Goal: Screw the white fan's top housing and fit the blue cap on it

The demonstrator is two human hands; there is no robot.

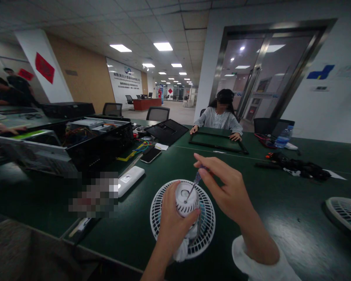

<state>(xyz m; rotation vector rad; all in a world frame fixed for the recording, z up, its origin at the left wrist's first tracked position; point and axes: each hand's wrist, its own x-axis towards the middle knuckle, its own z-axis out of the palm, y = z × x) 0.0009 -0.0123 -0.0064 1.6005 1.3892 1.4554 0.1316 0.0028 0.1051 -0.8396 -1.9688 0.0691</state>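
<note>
A small white fan lies face down on the green table, its round slatted grille [155,203] flat against the top and its motor housing [185,207] pointing up. My left hand [171,218] is wrapped round that housing, thumb on the near right side. Above and to the right, my right hand [222,181] pinches the clear purplish handle of a screwdriver [197,178] between thumb and fingers. The thin shaft slants down to the left, its tip at a screw hole on top of the housing. Whether a screw sits there is too small to tell.
An opened computer case [96,144] stands at left. Near it lie a phone [151,155] and a white power-bank-like box [131,181]. Across the table a person [222,113] holds a black frame [219,150]. Another grille [346,214], a bottle [284,136] and a dark bundle [298,166] lie right.
</note>
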